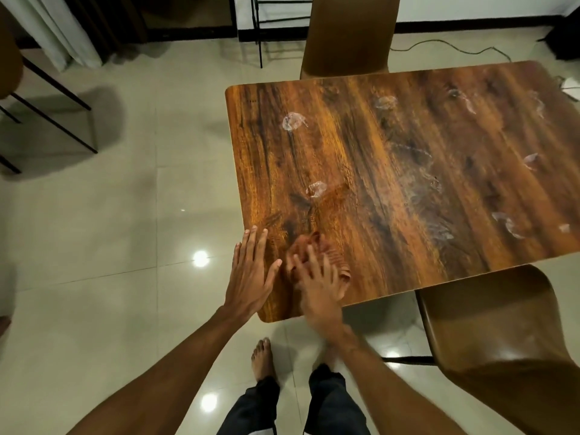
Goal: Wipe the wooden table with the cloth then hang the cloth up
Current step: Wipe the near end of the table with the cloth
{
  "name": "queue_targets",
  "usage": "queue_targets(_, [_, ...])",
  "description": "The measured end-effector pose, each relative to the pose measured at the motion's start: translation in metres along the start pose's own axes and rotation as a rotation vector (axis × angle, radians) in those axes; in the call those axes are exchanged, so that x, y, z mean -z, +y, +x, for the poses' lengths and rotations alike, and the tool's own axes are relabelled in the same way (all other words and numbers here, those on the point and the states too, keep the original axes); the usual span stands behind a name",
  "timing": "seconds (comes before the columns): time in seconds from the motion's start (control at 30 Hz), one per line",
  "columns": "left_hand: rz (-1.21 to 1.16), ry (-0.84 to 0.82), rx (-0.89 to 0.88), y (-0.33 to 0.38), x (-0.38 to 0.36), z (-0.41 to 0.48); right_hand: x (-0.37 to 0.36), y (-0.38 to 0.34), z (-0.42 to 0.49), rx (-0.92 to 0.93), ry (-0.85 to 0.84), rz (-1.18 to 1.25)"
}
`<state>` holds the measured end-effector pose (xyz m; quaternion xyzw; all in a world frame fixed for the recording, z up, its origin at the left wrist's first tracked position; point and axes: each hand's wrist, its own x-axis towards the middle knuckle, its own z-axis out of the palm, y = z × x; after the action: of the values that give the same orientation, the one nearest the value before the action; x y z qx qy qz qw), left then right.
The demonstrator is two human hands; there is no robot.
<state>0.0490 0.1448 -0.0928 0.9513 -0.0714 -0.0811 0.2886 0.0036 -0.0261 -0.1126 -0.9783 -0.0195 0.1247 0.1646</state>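
the left hand (251, 274) lies flat and open on the wooden table (408, 171). the right hand (317, 284) is blurry beside it, fingers spread, holding nothing i can see.

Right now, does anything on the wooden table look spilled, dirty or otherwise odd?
Yes. The wooden table carries scattered whitish smears and wet-looking blotches, for example one near the far left and several along the right side. The right hand is blurred over a brownish cloth.

Far chair (351, 36): brown seat back, against the table's far edge.
Near chair (499, 334): brown seat, at the right near edge.
Floor (110, 246): glossy pale tiles, with light reflections.
Cable (455, 47): dark, lying along the far wall.
Curtain (62, 29): top left corner.
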Motion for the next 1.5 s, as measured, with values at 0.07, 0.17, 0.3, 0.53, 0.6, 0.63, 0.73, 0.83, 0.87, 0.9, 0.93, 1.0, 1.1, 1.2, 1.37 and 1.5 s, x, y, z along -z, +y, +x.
queue_targets(0.07, [0.004,0.005,0.015,-0.001,0.001,0.005,-0.014,-0.014,-0.010,0.284,-0.098,-0.009])
queue_targets(0.17, [0.001,0.026,0.031,-0.005,0.001,0.017,0.007,0.032,0.025,0.135,-0.027,-0.020])
queue_targets(0.3, [0.025,0.036,0.096,-0.010,-0.005,0.030,0.033,0.049,0.091,-0.125,0.010,0.044])
queue_targets(0.53, [0.057,0.077,0.154,0.013,-0.012,0.072,0.021,0.065,0.113,0.271,-0.018,0.002])
queue_targets(0.6, [0.040,0.076,0.169,0.021,-0.015,0.087,0.047,0.107,0.143,0.057,0.011,0.042])
queue_targets(0.63, [0.032,0.075,0.177,0.024,-0.018,0.095,0.058,0.117,0.161,-0.034,0.022,0.064])
queue_targets(0.73, [0.079,0.076,0.173,0.035,-0.024,0.115,0.067,0.086,0.189,0.018,-0.005,0.081])
queue_targets(0.83, [0.177,0.109,0.175,0.043,-0.025,0.133,0.044,0.050,0.168,0.432,-0.122,0.061])
queue_targets(0.87, [0.193,0.110,0.180,0.044,-0.025,0.138,0.039,0.057,0.161,0.499,-0.134,0.018])
queue_targets(0.9, [0.191,0.109,0.188,0.043,-0.024,0.141,0.041,0.071,0.162,0.495,-0.107,-0.007])
queue_targets(0.93, [0.179,0.105,0.197,0.043,-0.024,0.144,0.046,0.090,0.170,0.433,-0.075,-0.023])
queue_targets(1.0, [0.156,0.098,0.207,0.040,-0.022,0.145,0.063,0.118,0.190,0.196,-0.015,-0.005])
queue_targets(1.1, [0.124,0.098,0.212,0.039,-0.017,0.144,0.077,0.103,0.202,0.032,-0.025,0.071])
queue_targets(1.2, [0.108,0.105,0.209,0.040,-0.014,0.141,0.053,0.059,0.165,0.419,-0.155,0.030])
queue_targets(1.37, [0.002,0.102,0.239,0.023,-0.005,0.147,0.060,0.109,0.171,0.184,-0.032,0.029])
queue_targets(1.5, [-0.029,0.081,0.224,0.006,0.001,0.162,0.077,0.080,0.237,-0.061,-0.004,0.091])
